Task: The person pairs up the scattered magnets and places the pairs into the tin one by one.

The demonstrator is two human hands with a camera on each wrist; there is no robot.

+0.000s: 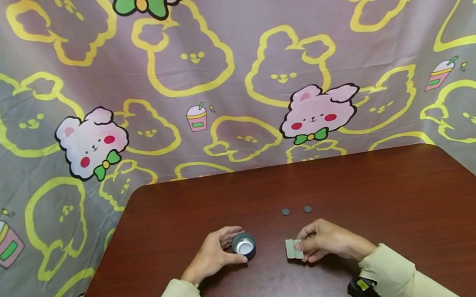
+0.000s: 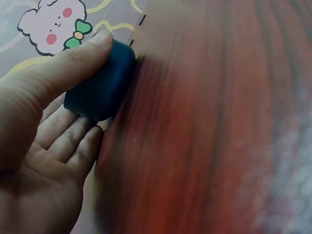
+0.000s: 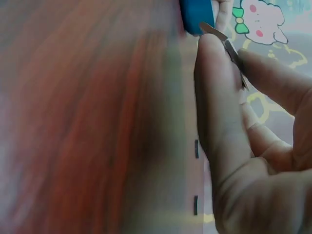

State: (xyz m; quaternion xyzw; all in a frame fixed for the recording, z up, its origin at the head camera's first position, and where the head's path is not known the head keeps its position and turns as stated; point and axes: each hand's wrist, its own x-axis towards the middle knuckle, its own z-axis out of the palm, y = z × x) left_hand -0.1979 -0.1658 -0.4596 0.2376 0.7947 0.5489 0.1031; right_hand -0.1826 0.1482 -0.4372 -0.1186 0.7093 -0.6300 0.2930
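A small round container (image 1: 244,246), dark blue outside and silvery inside, stands on the table left of centre. My left hand (image 1: 211,257) holds it by the side, thumb in front and fingers behind. The left wrist view shows the blue wall (image 2: 105,83) with the thumb along it. My right hand (image 1: 330,241) pinches a small, flat, grey-green piece (image 1: 291,249) with a line across its middle. Seen edge-on in the right wrist view, this thin piece (image 3: 234,56) looks bent and sits between thumb and finger. What it is I cannot tell.
Two small dark discs (image 1: 285,212) lie side by side on the brown wooden table (image 1: 392,208), beyond the right hand. A patterned cloth (image 1: 227,69) hangs behind the table's far edge and along both sides.
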